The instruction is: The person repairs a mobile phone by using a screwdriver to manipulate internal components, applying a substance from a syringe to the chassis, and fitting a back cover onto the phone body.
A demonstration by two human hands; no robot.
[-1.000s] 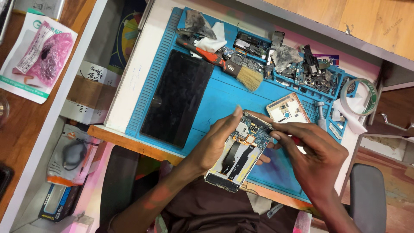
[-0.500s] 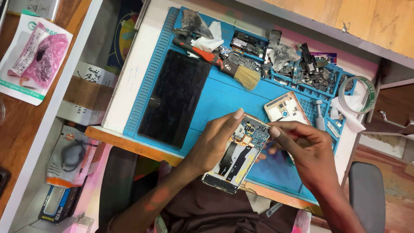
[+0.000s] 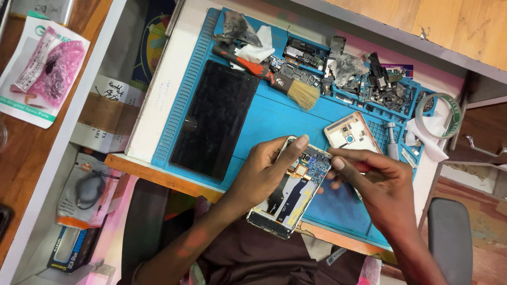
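My left hand grips an opened phone with its back off, circuit board and black battery showing. It is held tilted over the near edge of the blue work mat. My right hand sits at the phone's upper right corner, fingers pinched together on a thin tool that is mostly hidden. Just beyond the right hand a pale phone back cover lies on the mat.
A black screen panel lies on the mat's left. A brush with an orange handle, cloths and several small phone parts fill the mat's far trays. A tape roll sits at right. Packaged items lie on shelves at left.
The view has shifted slightly. Both hands stay on the phone; my right hand's fingertips have moved a little along its upper right corner.
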